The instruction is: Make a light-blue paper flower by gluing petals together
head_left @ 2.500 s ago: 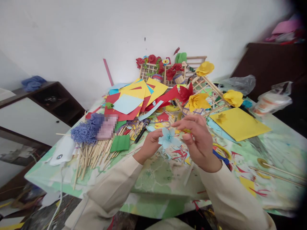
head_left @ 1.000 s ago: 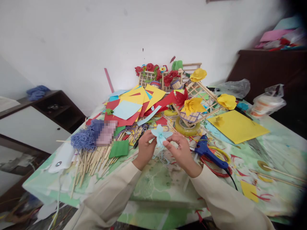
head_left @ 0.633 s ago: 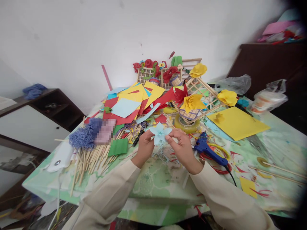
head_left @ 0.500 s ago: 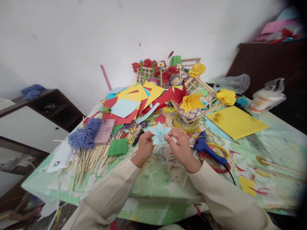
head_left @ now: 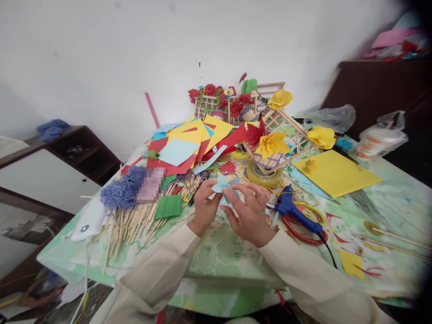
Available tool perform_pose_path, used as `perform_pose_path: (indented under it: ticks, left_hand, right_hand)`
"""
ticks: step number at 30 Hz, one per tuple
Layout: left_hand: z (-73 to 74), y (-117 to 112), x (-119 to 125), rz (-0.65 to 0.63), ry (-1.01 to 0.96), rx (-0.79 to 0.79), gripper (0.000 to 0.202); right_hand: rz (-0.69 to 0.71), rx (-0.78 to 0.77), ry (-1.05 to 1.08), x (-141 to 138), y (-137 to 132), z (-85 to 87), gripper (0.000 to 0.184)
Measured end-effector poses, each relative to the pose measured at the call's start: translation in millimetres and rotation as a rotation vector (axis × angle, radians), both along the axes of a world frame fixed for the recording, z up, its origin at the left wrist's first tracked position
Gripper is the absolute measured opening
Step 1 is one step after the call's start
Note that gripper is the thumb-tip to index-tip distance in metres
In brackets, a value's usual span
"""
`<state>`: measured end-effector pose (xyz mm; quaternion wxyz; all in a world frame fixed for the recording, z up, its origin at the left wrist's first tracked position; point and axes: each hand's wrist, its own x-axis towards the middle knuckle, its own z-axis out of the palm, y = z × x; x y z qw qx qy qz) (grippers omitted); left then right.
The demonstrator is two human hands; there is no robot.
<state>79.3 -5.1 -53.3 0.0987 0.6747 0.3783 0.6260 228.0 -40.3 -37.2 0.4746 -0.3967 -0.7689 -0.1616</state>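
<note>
A light blue paper flower (head_left: 221, 181) is held above the near middle of the table. My left hand (head_left: 205, 207) is closed on its left side, pinching it between thumb and fingers. Over its right side reaches my right hand (head_left: 250, 215), fingers spread and fingertips on the petals, with the thumb apart below. Part of the flower is hidden behind these fingers. A blue hot glue gun (head_left: 297, 210) lies just right of my right hand, and a roll of clear tape (head_left: 265, 176) is behind it.
Bamboo sticks (head_left: 135, 225), purple yarn (head_left: 119, 189) and green paper (head_left: 168, 207) lie to the left. Coloured sheets (head_left: 178, 150) are piled behind. Yellow paper flowers (head_left: 274, 144) and a stick lattice (head_left: 297, 135) stand back right, near yellow paper (head_left: 337, 173) and a bagged cup (head_left: 381, 139).
My right hand has shifted over the flower; its fingers have spread across the petals and its thumb has come away. The flower has tilted. The whole view has shifted slightly.
</note>
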Motion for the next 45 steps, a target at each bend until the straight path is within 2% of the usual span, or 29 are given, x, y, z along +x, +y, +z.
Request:
perform_pose_path:
  ticks: [3,10,13,15,18,23,26,34,37,42,43,45]
  left_hand:
    - [1.4,-1.2,2.3,-0.001,0.011,0.018,0.009]
    - [-2.1,-0.9,2.5,-0.036,0.004,-0.018,0.012]
    - [-3.9,-0.7,1.9,-0.048,-0.021,-0.065,0.011]
    - [-5.0,-0.8,2.0,-0.062,-0.048,-0.144,0.011]
    - [-5.7,-0.7,3.0,-0.109,-0.081,-0.229,0.012]
    - [-2.6,-1.4,5.8,-0.224,-0.086,-0.252,0.010]
    - [-0.5,-2.4,6.5,-0.246,-0.064,-0.250,0.010]
    - [0.2,-3.5,7.0,-0.257,-0.092,-0.319,0.019]
    - [2.4,-3.1,6.8,-0.305,-0.021,-0.300,0.023]
    - [4.6,-1.6,8.6,-0.487,0.108,-0.288,0.027]
    - [4.4,-1.4,9.3,-0.514,0.122,-0.305,0.027]
    - [3.8,-0.9,10.7,-0.544,0.139,-0.342,0.029]
  right_hand:
    - [-0.018,0.018,-0.016,0.2,3.0,-3.4,0.024]
    - [-0.056,-0.038,-0.084,3.2,7.4,-11.3,0.030]
    - [-0.008,-0.028,-0.081,6.8,7.0,-7.7,0.028]
    - [0.092,-0.003,-0.045,12.5,6.7,-2.3,0.033]
    - [0.191,-0.006,0.047,22.6,8.6,5.4,0.053]
    - [0.197,-0.137,0.095,29.2,18.2,7.4,0.055]
    - [0.194,-0.223,0.093,28.7,22.3,6.6,0.054]
    - [0.198,-0.210,0.268,27.1,20.0,8.6,0.060]
    - [0.228,-0.351,0.373,26.3,24.0,11.9,0.054]
    - [0.528,-0.953,0.576,33.1,34.1,22.3,0.030]
    - [0.563,-1.031,0.587,34.7,35.3,23.6,0.026]
    - [0.553,-1.081,0.583,36.4,36.6,25.0,0.021]
